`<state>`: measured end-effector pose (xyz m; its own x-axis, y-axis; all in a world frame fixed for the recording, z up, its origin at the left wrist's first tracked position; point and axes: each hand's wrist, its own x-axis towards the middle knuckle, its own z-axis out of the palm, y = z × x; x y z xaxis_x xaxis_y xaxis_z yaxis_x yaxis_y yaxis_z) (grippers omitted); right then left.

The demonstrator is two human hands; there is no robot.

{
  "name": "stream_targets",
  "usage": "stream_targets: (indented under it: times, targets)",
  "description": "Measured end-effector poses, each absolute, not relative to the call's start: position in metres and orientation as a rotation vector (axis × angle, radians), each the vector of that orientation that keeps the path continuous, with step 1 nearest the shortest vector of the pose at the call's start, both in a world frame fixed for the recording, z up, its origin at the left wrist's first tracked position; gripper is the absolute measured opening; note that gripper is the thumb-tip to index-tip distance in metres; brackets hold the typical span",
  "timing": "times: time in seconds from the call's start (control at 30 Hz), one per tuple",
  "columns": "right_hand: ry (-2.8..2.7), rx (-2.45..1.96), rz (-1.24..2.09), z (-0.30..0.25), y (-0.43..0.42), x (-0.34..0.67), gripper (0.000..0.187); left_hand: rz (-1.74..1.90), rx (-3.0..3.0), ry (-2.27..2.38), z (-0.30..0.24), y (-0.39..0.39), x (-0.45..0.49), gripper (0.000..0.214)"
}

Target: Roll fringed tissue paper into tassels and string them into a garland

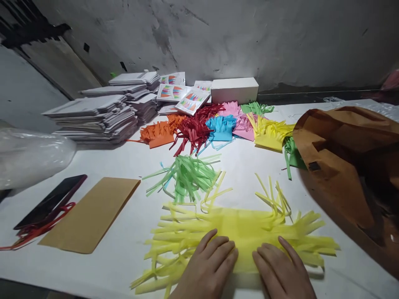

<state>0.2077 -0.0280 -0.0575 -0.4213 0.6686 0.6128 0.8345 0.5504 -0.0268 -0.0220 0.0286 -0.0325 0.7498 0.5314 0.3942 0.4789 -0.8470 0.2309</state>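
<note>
A sheet of yellow fringed paper (243, 226) lies flat on the white table (131, 160) near its front edge. My left hand (208, 265) rests palm down on the paper's lower left part, fingers stretched flat. My right hand (282, 270) presses the lower right part the same way, fingers together and flat. Neither hand holds anything. A loose green fringed paper bundle (185, 176) lies just beyond the yellow sheet.
Orange (158, 133), red (195, 126), blue (221, 126), pink (238, 118) and yellow (269, 133) fringed papers sit further back. A brown paper bag (346, 166) fills the right. A brown envelope (93, 214) and a phone (51, 201) lie left; stacked packets (93, 118) and a white box (234, 89) stand behind.
</note>
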Motion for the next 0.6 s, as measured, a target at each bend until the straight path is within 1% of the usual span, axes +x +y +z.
stream_targets:
  times: [0.13, 0.23, 0.33, 0.4, 0.43, 0.53, 0.6]
  targets:
    - [-2.433, -1.060, -0.437, -0.056, -0.028, 0.235, 0.038, 0.546, 2.874, 0.747, -0.037, 0.030, -0.036, 0.032]
    - [-2.417, -1.071, -0.343, -0.053, -0.027, 0.237, 0.036, 0.512, 2.792, 0.759, -0.032, 0.032, -0.041, 0.030]
    - [-2.213, -1.244, -0.105, -0.049, -0.020, 0.228, 0.025, 0.441, 2.606, 0.947, -0.021, 0.040, -0.037, 0.025]
    - [-2.087, -1.386, 0.030, -0.049, -0.009, 0.222, 0.019, 0.281, 2.508, 1.119, -0.013, 0.052, -0.029, 0.027]
    - [-2.068, -1.450, 0.062, -0.049, -0.003, 0.219, 0.019, 0.176, 2.484, 1.190, -0.010, 0.059, -0.025, 0.028]
    - [-2.178, -1.596, 0.035, -0.049, 0.017, 0.217, 0.025, -0.107, 2.499, 1.295, -0.006, 0.082, -0.014, 0.029]
    - [-2.268, -1.667, -0.008, -0.048, 0.029, 0.217, 0.023, -0.214, 2.530, 1.312, -0.006, 0.093, -0.010, 0.030]
